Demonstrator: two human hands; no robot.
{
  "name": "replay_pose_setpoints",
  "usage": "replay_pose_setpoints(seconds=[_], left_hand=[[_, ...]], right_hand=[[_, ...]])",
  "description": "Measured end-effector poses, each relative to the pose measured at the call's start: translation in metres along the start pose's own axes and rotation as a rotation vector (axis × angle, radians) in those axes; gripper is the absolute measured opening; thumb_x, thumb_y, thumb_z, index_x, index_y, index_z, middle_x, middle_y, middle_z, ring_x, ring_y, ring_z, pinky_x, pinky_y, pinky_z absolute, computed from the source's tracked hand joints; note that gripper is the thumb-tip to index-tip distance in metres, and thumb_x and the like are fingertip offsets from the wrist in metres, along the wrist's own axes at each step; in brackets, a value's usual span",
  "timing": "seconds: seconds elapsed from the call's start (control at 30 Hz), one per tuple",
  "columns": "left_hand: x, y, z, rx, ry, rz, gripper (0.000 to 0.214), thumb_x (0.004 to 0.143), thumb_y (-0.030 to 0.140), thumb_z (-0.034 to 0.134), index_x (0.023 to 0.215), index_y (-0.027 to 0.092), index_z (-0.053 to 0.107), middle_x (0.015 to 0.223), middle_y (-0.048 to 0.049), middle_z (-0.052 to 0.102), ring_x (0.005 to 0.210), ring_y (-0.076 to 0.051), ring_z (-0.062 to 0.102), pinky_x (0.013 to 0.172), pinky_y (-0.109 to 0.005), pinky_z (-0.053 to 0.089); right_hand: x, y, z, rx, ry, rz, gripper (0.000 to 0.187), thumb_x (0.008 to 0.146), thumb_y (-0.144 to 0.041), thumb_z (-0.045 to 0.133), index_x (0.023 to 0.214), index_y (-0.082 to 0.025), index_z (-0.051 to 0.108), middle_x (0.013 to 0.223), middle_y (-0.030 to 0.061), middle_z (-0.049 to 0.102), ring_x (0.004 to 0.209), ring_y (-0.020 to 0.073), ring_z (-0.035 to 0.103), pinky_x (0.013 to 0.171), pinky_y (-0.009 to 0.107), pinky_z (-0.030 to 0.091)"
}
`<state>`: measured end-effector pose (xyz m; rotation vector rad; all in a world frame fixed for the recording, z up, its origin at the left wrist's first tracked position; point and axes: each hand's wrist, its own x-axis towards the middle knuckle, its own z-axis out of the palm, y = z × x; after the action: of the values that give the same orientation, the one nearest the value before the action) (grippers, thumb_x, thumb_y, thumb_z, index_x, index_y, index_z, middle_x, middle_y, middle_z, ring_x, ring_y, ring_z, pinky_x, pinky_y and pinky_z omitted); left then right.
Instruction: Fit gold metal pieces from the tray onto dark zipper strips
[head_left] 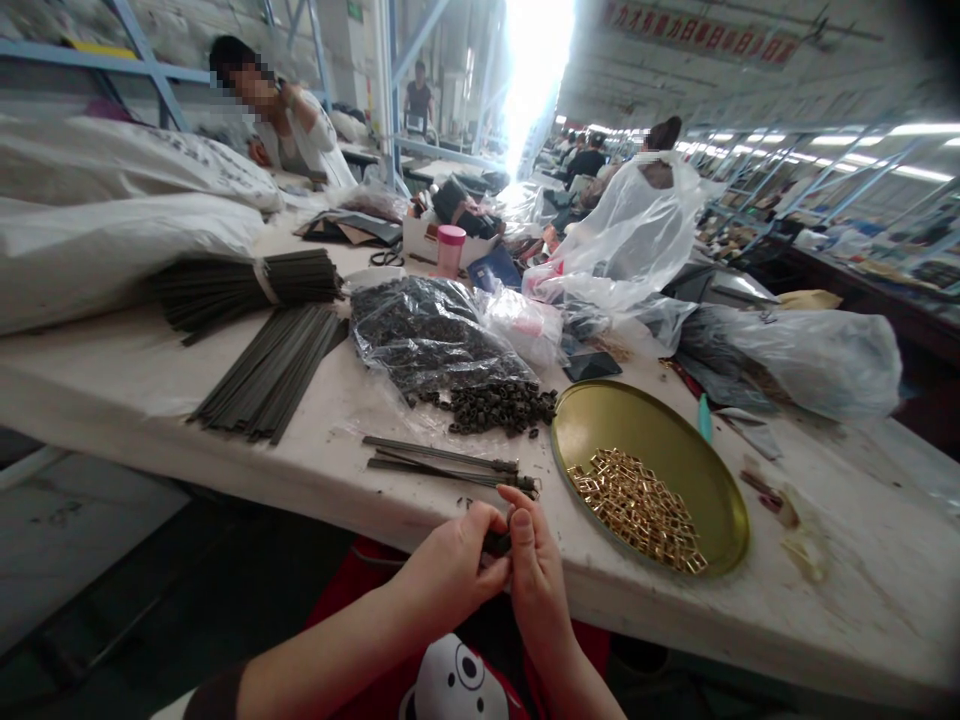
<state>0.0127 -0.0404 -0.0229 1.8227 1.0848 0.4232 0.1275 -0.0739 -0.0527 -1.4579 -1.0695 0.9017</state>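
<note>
At the table's front edge my left hand (480,548) and my right hand (534,562) meet, both closed around a dark strap (496,543). Most of that strap is hidden by my fingers. Just beyond my hands lie a few finished-looking dark straps (442,458), with gold buckles at their right ends. Small black loops (499,408) spill from a clear plastic bag (435,330) behind them. To the right, a round gold-coloured tray (637,410) holds a heap of gold buckles (637,508).
Loose dark straps (270,370) and a tied bundle (255,282) lie at the left beside white sacks (127,215). Scissors (387,259), a pink-lidded jar (450,250) and plastic bags (795,350) stand farther back. A co-worker (292,130) sits across the table.
</note>
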Motion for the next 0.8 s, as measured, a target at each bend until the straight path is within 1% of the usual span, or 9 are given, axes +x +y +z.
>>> replay_pose_setpoints(seconds=[0.13,0.23,0.33,0.43,0.5,0.6,0.7,0.8], left_hand=[[0.001,-0.003,0.003,0.084,0.014,-0.014,0.017,0.080,0.029,0.048,0.091,0.017,0.051,0.083,-0.0065,0.062,0.076,-0.021,0.057,0.066,-0.028,0.040],[0.002,-0.004,0.001,0.057,-0.028,0.031,0.014,0.081,0.029,0.046,0.085,0.018,0.053,0.081,-0.0049,0.061,0.074,-0.019,0.055,0.065,-0.026,0.039],[0.003,-0.002,-0.005,-0.095,-0.067,0.044,0.020,0.085,0.028,0.038,0.076,0.017,0.052,0.072,-0.0008,0.057,0.068,-0.015,0.051,0.061,-0.023,0.038],[0.004,0.003,-0.012,-0.272,-0.136,-0.017,0.021,0.084,0.027,0.036,0.072,0.017,0.050,0.065,0.0027,0.050,0.061,-0.012,0.046,0.056,-0.021,0.036],[0.004,0.006,-0.016,-0.329,-0.181,-0.051,0.020,0.082,0.026,0.038,0.068,0.017,0.048,0.062,0.0041,0.047,0.057,-0.010,0.043,0.053,-0.020,0.034],[0.005,0.007,-0.018,-0.409,-0.224,-0.101,0.017,0.078,0.024,0.039,0.065,0.017,0.048,0.057,0.0050,0.043,0.052,-0.009,0.040,0.048,-0.019,0.032],[0.006,0.003,-0.019,-0.498,-0.239,-0.148,0.015,0.074,0.022,0.039,0.064,0.016,0.049,0.057,0.0048,0.044,0.051,-0.009,0.041,0.048,-0.019,0.032],[0.008,-0.002,-0.021,-0.534,-0.256,-0.176,0.014,0.072,0.020,0.040,0.064,0.016,0.050,0.057,0.0046,0.047,0.050,-0.008,0.043,0.048,-0.018,0.033]], right_hand=[[-0.001,0.002,0.004,0.010,0.025,0.045,0.038,0.087,-0.051,0.034,0.091,-0.019,0.055,0.079,0.0024,0.056,0.074,0.0172,0.053,0.068,0.029,0.043],[-0.001,0.003,0.004,0.042,0.040,0.068,0.037,0.085,-0.053,0.035,0.083,-0.020,0.052,0.069,-0.0009,0.050,0.065,0.0144,0.049,0.060,0.026,0.041],[0.000,0.004,0.001,0.142,-0.037,0.117,0.033,0.081,-0.052,0.045,0.078,-0.020,0.049,0.064,-0.0038,0.045,0.057,0.0113,0.045,0.053,0.022,0.039],[0.002,0.005,-0.004,0.236,-0.157,0.176,0.027,0.077,-0.046,0.054,0.079,-0.020,0.046,0.057,-0.0070,0.043,0.049,0.0090,0.042,0.047,0.020,0.036],[0.003,0.005,-0.007,0.233,-0.206,0.187,0.023,0.079,-0.043,0.053,0.078,-0.021,0.045,0.053,-0.0079,0.044,0.047,0.0090,0.043,0.046,0.020,0.035],[0.005,0.003,-0.010,0.175,-0.251,0.152,0.021,0.082,-0.038,0.048,0.073,-0.021,0.044,0.051,-0.0073,0.045,0.047,0.0090,0.043,0.046,0.020,0.034],[0.007,0.000,-0.010,0.171,-0.311,0.142,0.021,0.083,-0.037,0.045,0.070,-0.020,0.043,0.052,-0.0062,0.047,0.048,0.0092,0.043,0.047,0.021,0.035],[0.008,-0.002,-0.010,0.201,-0.345,0.171,0.019,0.082,-0.037,0.045,0.073,-0.020,0.044,0.053,-0.0061,0.047,0.047,0.0094,0.043,0.047,0.021,0.035]])
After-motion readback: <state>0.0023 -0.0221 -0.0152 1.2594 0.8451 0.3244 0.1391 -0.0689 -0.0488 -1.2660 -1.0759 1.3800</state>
